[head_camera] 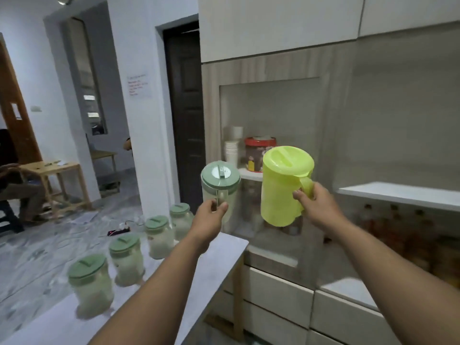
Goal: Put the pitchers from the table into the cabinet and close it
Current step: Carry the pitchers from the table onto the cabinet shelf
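Observation:
My left hand (pixel 212 211) grips the handle of a clear pitcher with a pale green lid (pixel 220 184), held up in the air beside the table's far end. My right hand (pixel 316 207) grips the handle of a lime-green pitcher (pixel 282 188), raised in front of the cabinet (pixel 271 70). Behind both pitchers is the cabinet's frosted glass door (pixel 273 108); I cannot tell whether it stands open. Several more green-lidded clear pitchers (pixel 90 282) stand in a row along the left edge of the grey table (pixel 224 250).
On the cabinet's shelf stand a red tin (pixel 258 151) and a stack of white cups (pixel 231 150). Drawers (pixel 276 287) sit below. A white shelf (pixel 398 192) juts out at right. A dark door (pixel 186 108), a wooden table (pixel 57 170) and a seated person (pixel 15 185) are at left.

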